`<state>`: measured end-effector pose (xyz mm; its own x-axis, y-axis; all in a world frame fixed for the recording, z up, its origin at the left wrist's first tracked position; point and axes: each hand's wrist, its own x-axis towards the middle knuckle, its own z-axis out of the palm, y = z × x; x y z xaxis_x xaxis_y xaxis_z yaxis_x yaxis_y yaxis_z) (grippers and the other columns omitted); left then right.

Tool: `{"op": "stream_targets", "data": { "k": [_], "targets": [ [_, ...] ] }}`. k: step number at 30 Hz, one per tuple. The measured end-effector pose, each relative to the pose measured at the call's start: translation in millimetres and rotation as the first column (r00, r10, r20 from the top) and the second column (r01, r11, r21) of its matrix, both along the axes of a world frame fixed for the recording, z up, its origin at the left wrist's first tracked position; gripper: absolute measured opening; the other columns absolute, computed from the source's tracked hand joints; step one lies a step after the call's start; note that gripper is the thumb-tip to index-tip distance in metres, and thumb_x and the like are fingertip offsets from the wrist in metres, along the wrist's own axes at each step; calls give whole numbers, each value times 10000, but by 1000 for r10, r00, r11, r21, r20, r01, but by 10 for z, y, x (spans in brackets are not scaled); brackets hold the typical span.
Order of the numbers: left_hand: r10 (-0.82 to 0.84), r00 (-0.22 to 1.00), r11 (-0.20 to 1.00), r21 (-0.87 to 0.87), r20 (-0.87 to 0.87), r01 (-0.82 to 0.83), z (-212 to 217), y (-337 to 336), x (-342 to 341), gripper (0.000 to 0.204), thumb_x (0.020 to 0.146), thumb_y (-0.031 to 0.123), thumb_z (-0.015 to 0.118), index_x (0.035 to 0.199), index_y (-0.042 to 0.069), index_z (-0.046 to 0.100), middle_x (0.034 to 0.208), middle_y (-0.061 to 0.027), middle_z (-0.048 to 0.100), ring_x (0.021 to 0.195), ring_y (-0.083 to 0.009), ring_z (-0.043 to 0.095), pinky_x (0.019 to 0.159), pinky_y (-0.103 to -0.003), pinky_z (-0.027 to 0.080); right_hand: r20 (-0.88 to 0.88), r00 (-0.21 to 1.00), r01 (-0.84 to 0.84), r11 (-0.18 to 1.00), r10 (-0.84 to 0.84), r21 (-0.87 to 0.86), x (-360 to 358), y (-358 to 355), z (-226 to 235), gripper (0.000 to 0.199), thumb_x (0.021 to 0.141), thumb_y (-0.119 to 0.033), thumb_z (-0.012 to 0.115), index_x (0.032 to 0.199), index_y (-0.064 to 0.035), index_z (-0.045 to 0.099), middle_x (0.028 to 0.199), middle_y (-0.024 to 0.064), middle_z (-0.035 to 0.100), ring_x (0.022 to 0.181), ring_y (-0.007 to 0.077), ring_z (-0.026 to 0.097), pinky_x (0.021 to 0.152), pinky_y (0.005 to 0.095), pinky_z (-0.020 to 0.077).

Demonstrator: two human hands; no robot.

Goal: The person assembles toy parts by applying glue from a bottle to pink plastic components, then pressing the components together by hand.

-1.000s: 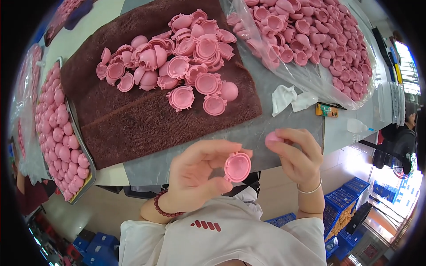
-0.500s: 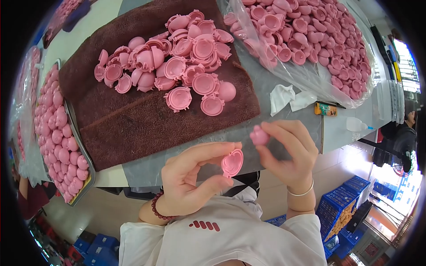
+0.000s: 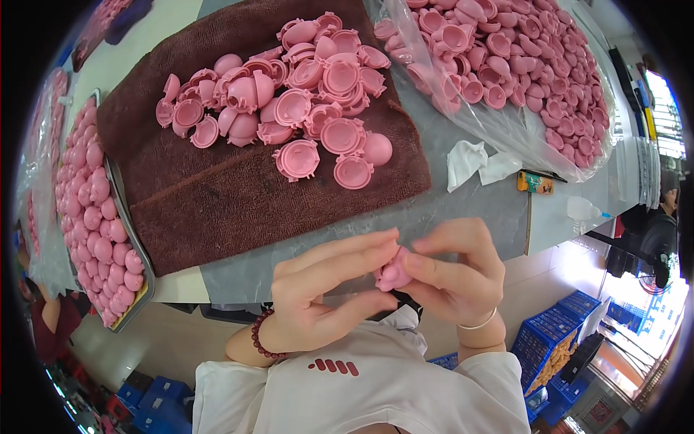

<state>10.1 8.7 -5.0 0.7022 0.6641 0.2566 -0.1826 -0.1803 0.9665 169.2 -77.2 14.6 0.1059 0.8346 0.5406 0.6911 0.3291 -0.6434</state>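
Note:
My left hand (image 3: 316,298) and my right hand (image 3: 463,278) meet in front of my chest, at the near edge of the table. Between their fingertips is a small pink plastic piece (image 3: 391,277) with rounded bumps, pressed against the pink shell, which the fingers mostly hide. The fingers of both hands are closed in a pinch around these pieces. Beyond them, a brown towel (image 3: 253,210) bears a loose pile of pink half shells (image 3: 297,159), some with the hollow side up and some with the domed side up.
At the far right lies a clear plastic bag (image 3: 499,130) full of pink half shells. A tray (image 3: 123,206) of rounded pink pieces stands at the left. White tissue (image 3: 465,163), a small orange-and-green item (image 3: 535,182) and a clear bottle (image 3: 582,208) lie to the right. Blue crates (image 3: 546,336) stand on the floor.
My right hand has moved down and left, bringing its bumpy pink piece against the shell in my left hand. The shell's open hollow, visible before, is now covered.

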Motion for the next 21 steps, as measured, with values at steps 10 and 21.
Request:
{"op": "stream_targets", "data": {
  "k": [10, 21],
  "targets": [
    [8, 997, 997, -79, 72, -2, -2, 39, -15, 430, 561, 22, 749, 971, -4, 624, 986, -127, 625, 799, -205, 581, 680, -274, 463, -63, 989, 143, 982, -136, 120, 15, -270, -92, 142, 691, -57, 647, 808, -45, 568, 732, 57, 593, 613, 153, 520, 505, 248, 405],
    [-12, 992, 1000, -18, 125, 14, 11, 86, -22, 400, 561, 43, 760, 940, 3, 637, 965, -122, 632, 782, -191, 579, 654, -264, 461, -93, 357, 929, 343, -929, 143, 1480, -1041, -251, 468, 760, -146, 625, 1164, -14, 429, 1073, 101, 470, 959, 188, 464, 802, 283, 398]
  ]
}}
